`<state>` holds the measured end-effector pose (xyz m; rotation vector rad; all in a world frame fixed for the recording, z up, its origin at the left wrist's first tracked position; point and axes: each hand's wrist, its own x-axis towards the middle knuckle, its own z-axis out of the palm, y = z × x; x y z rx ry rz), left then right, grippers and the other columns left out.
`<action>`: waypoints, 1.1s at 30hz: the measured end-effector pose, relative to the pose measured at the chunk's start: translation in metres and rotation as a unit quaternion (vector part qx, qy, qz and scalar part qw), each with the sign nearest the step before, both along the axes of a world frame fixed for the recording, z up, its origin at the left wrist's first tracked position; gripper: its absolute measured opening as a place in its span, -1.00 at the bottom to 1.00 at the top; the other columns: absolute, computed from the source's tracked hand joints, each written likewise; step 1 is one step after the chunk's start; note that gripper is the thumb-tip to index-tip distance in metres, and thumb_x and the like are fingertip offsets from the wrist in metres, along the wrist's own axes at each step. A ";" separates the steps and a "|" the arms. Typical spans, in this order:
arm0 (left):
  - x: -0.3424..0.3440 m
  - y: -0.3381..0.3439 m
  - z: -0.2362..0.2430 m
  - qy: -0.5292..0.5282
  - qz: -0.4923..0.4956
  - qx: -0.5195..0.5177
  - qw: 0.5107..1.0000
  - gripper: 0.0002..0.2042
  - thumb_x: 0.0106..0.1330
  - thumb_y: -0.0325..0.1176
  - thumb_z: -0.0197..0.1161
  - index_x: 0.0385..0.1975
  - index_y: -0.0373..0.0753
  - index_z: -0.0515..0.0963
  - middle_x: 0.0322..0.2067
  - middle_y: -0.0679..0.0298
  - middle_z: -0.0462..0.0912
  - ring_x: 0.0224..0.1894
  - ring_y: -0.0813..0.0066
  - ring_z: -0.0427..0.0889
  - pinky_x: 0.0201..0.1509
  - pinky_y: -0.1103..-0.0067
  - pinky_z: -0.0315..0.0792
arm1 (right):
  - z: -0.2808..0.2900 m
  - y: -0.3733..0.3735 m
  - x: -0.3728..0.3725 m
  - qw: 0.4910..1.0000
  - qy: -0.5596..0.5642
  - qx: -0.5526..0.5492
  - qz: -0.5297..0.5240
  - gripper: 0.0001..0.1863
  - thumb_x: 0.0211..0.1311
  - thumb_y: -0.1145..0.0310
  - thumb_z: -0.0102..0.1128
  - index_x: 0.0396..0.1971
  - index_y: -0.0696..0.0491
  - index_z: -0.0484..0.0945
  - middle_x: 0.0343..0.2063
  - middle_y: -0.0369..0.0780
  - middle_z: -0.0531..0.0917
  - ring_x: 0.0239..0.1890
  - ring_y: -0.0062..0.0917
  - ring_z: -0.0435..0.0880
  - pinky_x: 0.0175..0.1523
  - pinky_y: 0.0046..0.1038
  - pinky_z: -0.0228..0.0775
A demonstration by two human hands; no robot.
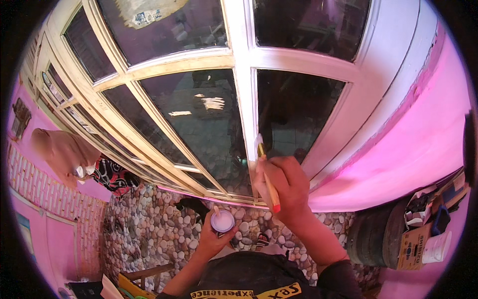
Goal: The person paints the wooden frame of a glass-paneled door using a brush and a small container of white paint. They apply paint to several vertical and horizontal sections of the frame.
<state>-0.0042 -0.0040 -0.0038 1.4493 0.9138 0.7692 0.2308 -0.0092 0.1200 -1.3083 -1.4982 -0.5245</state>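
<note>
Right hand [285, 187], nearer the white window bar [244, 89], has fingers pinching paintbrush [269, 182], long axis tilted slightly off bar, bristles [259, 139] beyond fingers at bar's edge; left hand [211, 242], below bar, grips paint cup [222, 221].

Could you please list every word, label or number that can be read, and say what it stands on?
I don't copy out wording; print shows on:
Dark shirt: yellow and black lettering.
Cardboard box: dark print.
Paper scrap on glass: marks too blurred to read.
</note>
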 end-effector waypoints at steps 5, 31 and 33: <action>-0.004 0.000 -0.003 0.039 -0.004 0.033 0.999 -0.35 0.11 -0.31 0.54 0.13 -0.26 0.28 -0.02 0.20 0.51 0.04 0.41 0.55 0.17 0.46 0.42 | 0.023 0.004 0.001 0.999 -0.010 0.042 0.011 -0.72 -0.06 0.69 0.39 -0.30 0.16 0.58 -0.43 -0.17 0.56 -0.48 -0.37 0.57 -0.45 -0.44 0.40; -0.003 -0.001 -0.009 -0.016 0.021 0.034 0.999 -0.35 0.10 -0.31 0.55 0.12 -0.26 0.29 -0.04 0.22 0.52 0.00 0.43 0.56 0.14 0.46 0.44 | 0.021 -0.019 -0.003 0.999 0.017 0.036 0.033 -0.73 -0.03 0.72 0.36 -0.29 0.18 0.57 -0.43 -0.13 0.57 -0.49 -0.36 0.58 -0.44 -0.45 0.41; -0.003 0.000 -0.009 -0.037 0.019 0.026 0.999 -0.36 0.11 -0.33 0.54 0.13 -0.26 0.29 -0.03 0.22 0.52 0.01 0.43 0.56 0.15 0.46 0.44 | 0.011 -0.026 -0.004 0.998 0.025 0.031 0.042 -0.73 -0.03 0.73 0.35 -0.29 0.19 0.57 -0.42 -0.12 0.57 -0.48 -0.35 0.59 -0.42 -0.46 0.42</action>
